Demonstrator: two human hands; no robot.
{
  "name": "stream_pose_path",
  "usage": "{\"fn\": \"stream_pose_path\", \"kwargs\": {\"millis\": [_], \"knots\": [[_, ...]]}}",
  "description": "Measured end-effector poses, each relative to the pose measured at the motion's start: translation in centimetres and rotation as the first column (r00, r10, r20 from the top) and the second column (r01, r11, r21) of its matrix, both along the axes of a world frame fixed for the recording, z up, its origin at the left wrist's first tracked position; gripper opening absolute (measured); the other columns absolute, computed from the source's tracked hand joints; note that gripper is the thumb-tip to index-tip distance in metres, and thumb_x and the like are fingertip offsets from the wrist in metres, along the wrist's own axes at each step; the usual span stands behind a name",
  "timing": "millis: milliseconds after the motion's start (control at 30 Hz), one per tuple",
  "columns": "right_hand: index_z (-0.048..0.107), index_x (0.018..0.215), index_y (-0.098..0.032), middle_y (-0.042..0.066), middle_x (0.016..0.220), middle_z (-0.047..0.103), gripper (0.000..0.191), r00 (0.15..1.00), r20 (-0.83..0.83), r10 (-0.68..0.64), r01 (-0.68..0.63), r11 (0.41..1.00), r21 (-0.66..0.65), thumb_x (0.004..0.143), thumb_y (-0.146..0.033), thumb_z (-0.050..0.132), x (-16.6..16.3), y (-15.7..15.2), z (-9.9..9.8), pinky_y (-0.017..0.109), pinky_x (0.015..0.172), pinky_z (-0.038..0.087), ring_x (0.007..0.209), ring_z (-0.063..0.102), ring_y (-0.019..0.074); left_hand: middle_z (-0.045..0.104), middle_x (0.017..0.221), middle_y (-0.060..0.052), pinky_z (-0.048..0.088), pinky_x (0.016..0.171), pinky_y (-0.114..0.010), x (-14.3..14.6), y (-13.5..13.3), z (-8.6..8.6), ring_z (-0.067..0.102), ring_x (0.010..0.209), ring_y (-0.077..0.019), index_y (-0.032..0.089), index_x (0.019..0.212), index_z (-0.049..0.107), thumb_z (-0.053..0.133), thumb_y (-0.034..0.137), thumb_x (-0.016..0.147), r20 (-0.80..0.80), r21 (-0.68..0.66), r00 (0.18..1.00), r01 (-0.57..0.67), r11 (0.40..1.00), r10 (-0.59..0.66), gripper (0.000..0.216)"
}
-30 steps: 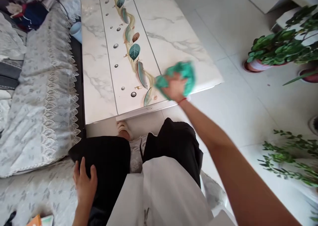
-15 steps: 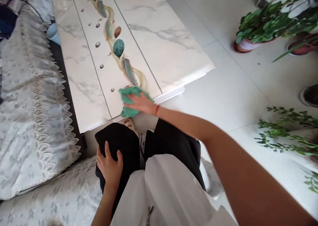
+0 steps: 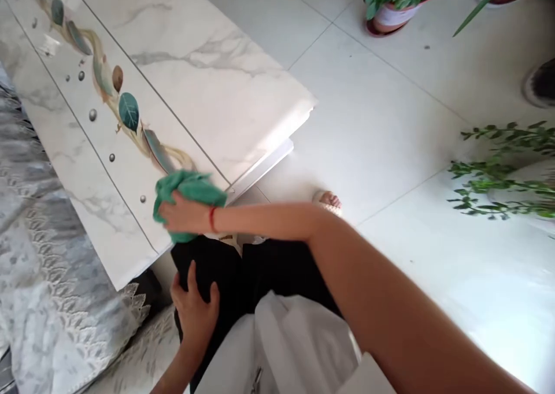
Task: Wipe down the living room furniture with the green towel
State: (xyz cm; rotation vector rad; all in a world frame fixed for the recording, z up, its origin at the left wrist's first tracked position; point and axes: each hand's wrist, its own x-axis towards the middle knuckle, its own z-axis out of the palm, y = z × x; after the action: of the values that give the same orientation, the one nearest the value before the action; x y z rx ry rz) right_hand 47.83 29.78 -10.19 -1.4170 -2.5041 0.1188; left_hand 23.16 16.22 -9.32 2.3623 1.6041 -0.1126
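Observation:
Under my right hand (image 3: 188, 214) a crumpled green cloth (image 3: 186, 189) lies against the near edge of a marble-patterned tabletop (image 3: 243, 82). The fingers press into the cloth, and part of it bulges out beyond them. A red string bracelet (image 3: 212, 219) circles that wrist. Beside the cloth the tabletop shows a printed band of leaves (image 3: 129, 111) and pebble-like dots between two dark lines. My left hand (image 3: 197, 307) rests on my black-clad left knee with its fingers spread, holding nothing.
To the left is a sofa with a lace-edged grey cover (image 3: 56, 301), close along the table's side. Potted plants stand on the pale tiled floor (image 3: 347, 128) to the right: a leafy one in a red-brown pot (image 3: 392, 18) and a trailing plant (image 3: 503, 180). My foot (image 3: 328, 199) shows beyond my knees.
The view has swung to the right, so the table sits further left. My right hand and the cloth have moved left along the near edge. My right foot has come into view.

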Motion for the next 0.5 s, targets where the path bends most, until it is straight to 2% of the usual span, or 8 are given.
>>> {"fn": "stream_pose_path", "kwargs": {"millis": [67,100,200,300,400,433,467,500], "knots": [[0.08,0.11,-0.021,0.009,0.127,0.073,0.034,0.995,0.048,0.088,-0.089,0.996,0.013,0.101,-0.012,0.049,-3.4,1.7,-0.6,0.05,0.109,0.053,0.128,0.064,0.0267,0.042,0.15,-0.024,0.053,0.114,-0.065,1.5,0.9,-0.8,0.051,0.141,-0.0421,0.014,0.152,0.057,0.053,0.045,0.1,-0.013,-0.022,0.995,0.098,0.995,-0.098,0.061],[0.079,0.115,-0.023,0.009,0.13,0.072,0.035,0.992,0.055,0.115,-0.116,0.993,0.016,0.101,-0.013,0.049,-3.8,2.0,-0.8,0.049,0.107,0.053,0.128,0.063,0.0265,0.044,0.149,-0.023,0.054,0.113,-0.063,2.2,1.6,-1.1,0.053,0.138,-0.0405,0.015,0.15,0.058,0.054,0.042,0.1,-0.019,-0.048,0.991,0.128,0.991,-0.129,0.058],[0.069,0.137,-0.031,0.01,0.148,0.062,0.045,0.99,-0.018,0.141,-0.141,0.99,-0.004,0.103,-0.014,0.046,-1.0,1.0,-1.1,0.045,0.103,0.052,0.136,0.057,0.0257,0.052,0.139,-0.02,0.055,0.112,-0.061,3.8,4.1,-0.7,0.058,0.13,-0.0375,0.016,0.147,0.061,0.055,0.037,0.098,-0.036,-0.181,0.987,0.149,0.972,-0.158,0.053],[0.062,0.147,-0.026,0.015,0.159,0.053,0.048,0.989,-0.124,0.081,-0.094,0.99,-0.101,0.106,-0.011,0.041,5.7,-2.3,-0.6,0.044,0.101,0.051,0.143,0.052,0.0271,0.053,0.139,-0.019,0.052,0.116,-0.061,5.5,5.6,0.8,0.056,0.133,-0.0373,0.016,0.147,0.061,0.055,0.034,0.097,-0.09,-0.377,0.986,0.096,0.921,-0.14,0.053],[0.06,0.15,-0.025,0.014,0.165,0.048,0.055,0.977,-0.174,-0.124,0.064,0.946,-0.317,0.103,-0.004,0.041,14.5,-6.3,1.3,0.051,0.107,0.049,0.148,0.047,0.029,0.049,0.15,-0.021,0.046,0.123,-0.061,7.8,5.2,2.9,0.051,0.141,-0.0373,0.015,0.147,0.06,0.056,0.028,0.094,-0.19,-0.559,0.972,0.007,0.829,-0.136,0.055],[0.061,0.151,-0.026,0.012,0.167,0.047,0.06,0.96,-0.166,-0.227,0.141,0.899,-0.414,0.1,-0.001,0.041,17.8,-7.5,2.3,0.054,0.112,0.046,0.15,0.044,0.0291,0.049,0.152,-0.022,0.045,0.122,-0.061,8.7,4.9,3.6,0.051,0.142,-0.0378,0.015,0.147,0.06,0.056,0.026,0.093,-0.218,-0.596,0.966,-0.022,0.803,-0.136,0.055],[0.062,0.15,-0.027,0.009,0.168,0.046,0.063,0.924,-0.132,-0.359,0.243,0.818,-0.521,0.097,0.001,0.042,21.3,-8.6,3.5,0.056,0.118,0.042,0.153,0.041,0.0285,0.049,0.152,-0.023,0.046,0.121,-0.062,9.7,4.5,4.4,0.052,0.141,-0.0385,0.014,0.146,0.061,0.057,0.025,0.092,-0.239,-0.621,0.962,-0.05,0.782,-0.128,0.056],[0.064,0.148,-0.026,0.009,0.168,0.046,0.064,0.862,-0.062,-0.503,0.362,0.698,-0.617,0.095,0.002,0.044,24.9,-9.4,4.9,0.057,0.123,0.037,0.154,0.039,0.028,0.051,0.151,-0.023,0.049,0.118,-0.062,10.8,4.1,5.1,0.054,0.14,-0.0391,0.014,0.144,0.063,0.058,0.024,0.09,-0.251,-0.639,0.961,-0.078,0.766,-0.112,0.055]]}}
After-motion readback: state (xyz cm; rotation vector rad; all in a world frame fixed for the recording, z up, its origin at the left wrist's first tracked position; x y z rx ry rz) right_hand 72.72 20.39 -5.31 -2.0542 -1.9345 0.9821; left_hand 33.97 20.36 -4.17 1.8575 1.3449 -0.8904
